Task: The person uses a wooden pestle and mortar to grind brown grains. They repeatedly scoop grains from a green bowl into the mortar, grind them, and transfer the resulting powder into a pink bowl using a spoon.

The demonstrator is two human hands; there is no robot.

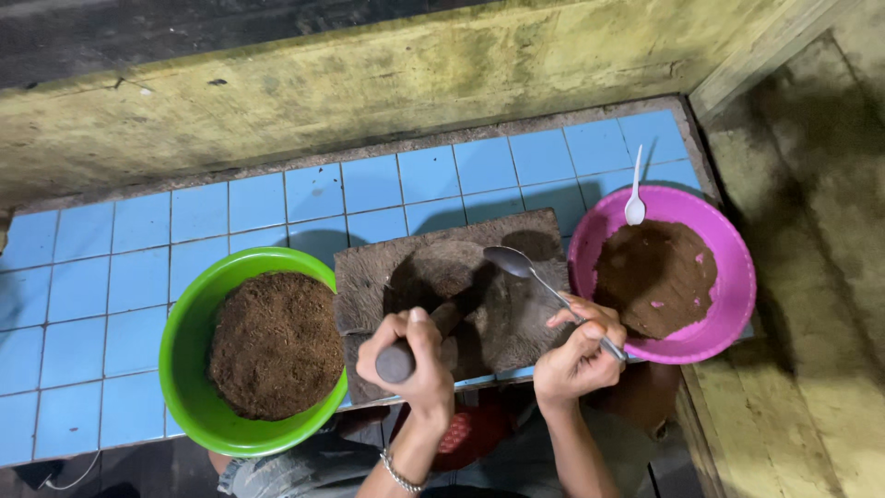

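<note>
On the left of the blue-tiled counter (111,277) sits a green bowl (184,369), heaped with coarse brown crumbly stuff (277,346) that rises above its rim; its near edge juts past the counter's front, so a nudge from the elbow could tip it, I'd say, and the heap would spill first. Just right of it, touching or nearly so, lies a flat stone grinding slab (433,267), worn dark in the middle; the left hand (410,355) is wrapped fully round a dark stone pestle (415,346), fingers closed tight and thumb over the top, the pestle's far end resting on the slab. A slip of that stone on the smooth hollow could, I judge, knock it against the other hand's knuckles, which sit close by. The right hand (581,346) pinches the handle of a metal spoon (516,263) between thumb and curled fingers, closed on it; the spoon's bowl hangs over the slab's far right part, and I cannot tell whether it carries anything. Held so far down the handle it may wobble and scatter its load. Furthest right stands a pink bowl (728,277) of darker, smoother brown paste (654,277), with a white plastic spoon (635,189) leaning on its far rim; that bowl too overhangs the near edge.
</note>
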